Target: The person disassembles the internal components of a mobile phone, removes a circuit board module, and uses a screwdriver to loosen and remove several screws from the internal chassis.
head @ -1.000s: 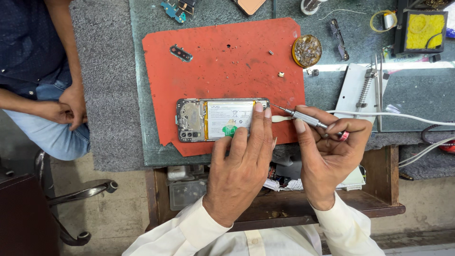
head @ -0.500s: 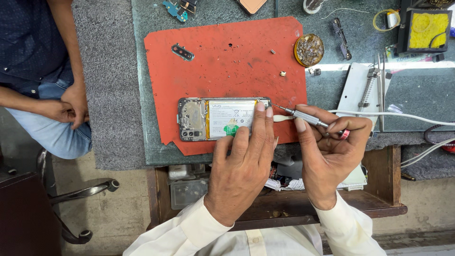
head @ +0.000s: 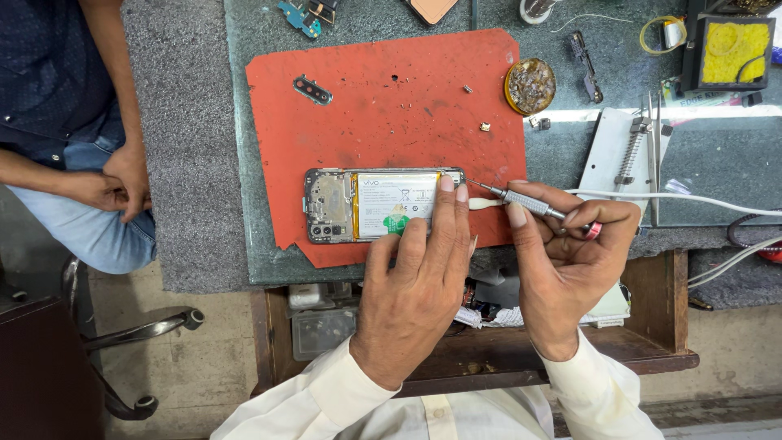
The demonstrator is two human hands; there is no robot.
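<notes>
opened phone [head: 383, 205] flat on the red mat [head: 391, 114]; left hand [head: 419, 285] fingers pressed on its right end, closed around nothing. right hand [head: 570, 261] pinches a screwdriver [head: 521, 200], tip at the phone's edge. likely light, rigid, fragile: hold by the frame.

The left hand [head: 419, 289] has slid slightly right along the opened phone [head: 383, 204]; its fingertips [head: 446, 184] now reach the phone's right end.
</notes>
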